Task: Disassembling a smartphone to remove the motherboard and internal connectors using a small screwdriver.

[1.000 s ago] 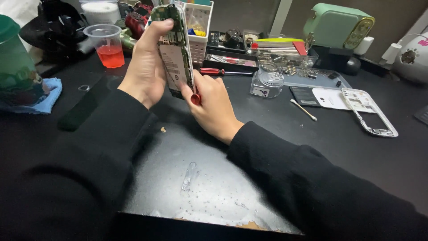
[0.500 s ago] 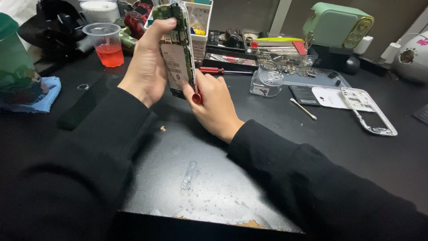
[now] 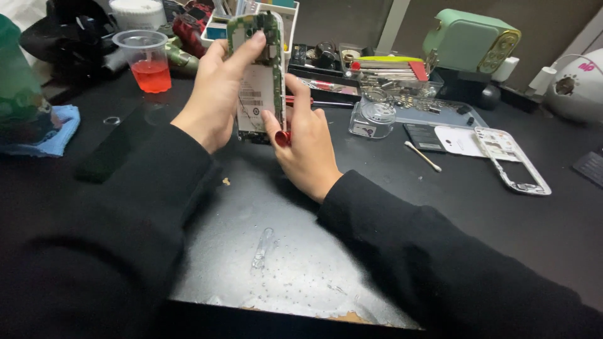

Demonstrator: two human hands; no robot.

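From the head view I see my left hand (image 3: 210, 107) grasping an opened phone body (image 3: 259, 78) upright above the dark surface (image 3: 477, 207), circuit board exposed. My right hand (image 3: 308, 147) pinches its lower edge. I judge this an inspection step; next, a steadier grip before prying. The white phone frame (image 3: 512, 160) lies well apart.
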